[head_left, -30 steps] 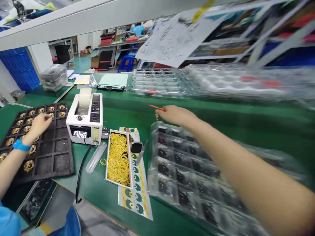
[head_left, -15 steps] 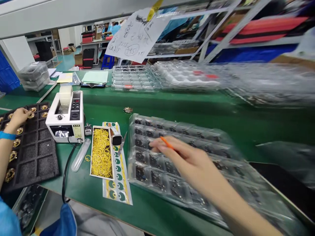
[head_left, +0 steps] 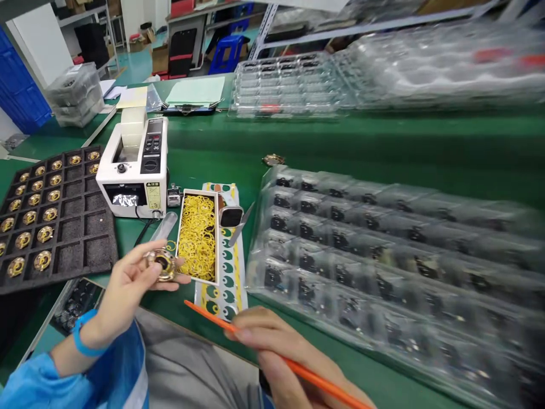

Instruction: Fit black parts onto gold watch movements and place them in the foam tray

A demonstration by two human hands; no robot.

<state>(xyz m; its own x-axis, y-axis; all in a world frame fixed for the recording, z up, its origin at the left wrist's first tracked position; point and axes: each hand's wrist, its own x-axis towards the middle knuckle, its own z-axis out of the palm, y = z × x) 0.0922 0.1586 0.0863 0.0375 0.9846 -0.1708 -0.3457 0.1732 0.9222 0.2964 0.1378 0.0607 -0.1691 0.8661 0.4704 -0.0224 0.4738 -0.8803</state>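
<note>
My left hand (head_left: 136, 278) is closed on a round gold watch case (head_left: 164, 264) with a dark centre, held up in front of the tape dispenser. In my right hand (head_left: 281, 352) a slim orange pointed tool (head_left: 208, 315) is gripped like a pen, its tip towards the watch case but apart from it. Whether the tool is a pair of tweezers I cannot tell. Just beyond the hands stands a white box (head_left: 217, 250) full of yellow rings (head_left: 196, 236), on a strip of green and yellow stickers (head_left: 229, 272).
A black foam tray (head_left: 100, 224) with gold watch cases lies left. Beside it stands a white tape dispenser (head_left: 131, 170). Clear trays (head_left: 383, 244) of dark parts spread to the right. Another watch part (head_left: 272, 159) lies behind them, and a wristwatch (head_left: 231, 216) lies by the box.
My left hand has come from the foam tray to the front middle, bringing a watch case. My right hand has drawn back from the clear tray towards me with the orange tool. The view has tilted down.
</note>
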